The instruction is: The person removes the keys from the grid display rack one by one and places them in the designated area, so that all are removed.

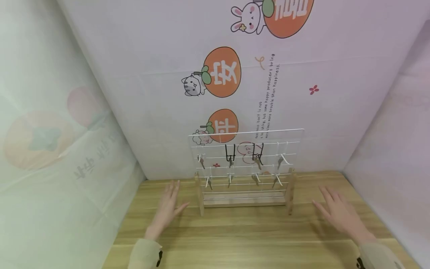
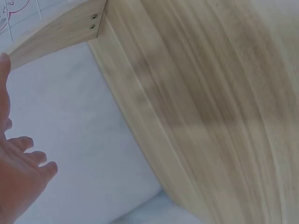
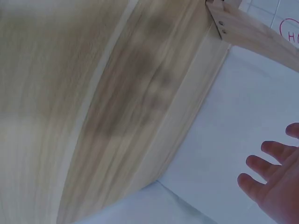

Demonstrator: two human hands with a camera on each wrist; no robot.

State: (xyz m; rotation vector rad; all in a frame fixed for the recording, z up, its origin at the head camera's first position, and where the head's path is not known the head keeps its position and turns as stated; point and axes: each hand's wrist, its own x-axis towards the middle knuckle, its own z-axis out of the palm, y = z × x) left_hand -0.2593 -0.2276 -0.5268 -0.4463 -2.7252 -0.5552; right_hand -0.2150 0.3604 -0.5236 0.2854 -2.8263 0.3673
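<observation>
A white wire grid rack [image 1: 246, 170] on a wooden stand [image 1: 244, 203] is at the back of the tabletop. From its hooks hang several keys [image 1: 257, 162] in two rows; two of the upper hooks [image 1: 230, 151] are black, the others white. My left hand [image 1: 167, 207] is to the left of the stand, fingers extended and thumb spread, holding nothing. On the other side, my right hand [image 1: 339, 213] hovers over the wood with spread fingers, also holding nothing. Neither hand touches the rack. The wrist views show the hands [image 2: 18, 172] [image 3: 275, 177] only in part.
The wood-grain tabletop [image 1: 235, 239] meets white cloth walls on the left [image 1: 50, 186], right [image 1: 396, 149] and back [image 1: 161, 112]. Orange fruit and animal pictures are printed on the cloth. In both wrist views a screwed wooden foot of the stand [image 2: 70, 28] shows near the top.
</observation>
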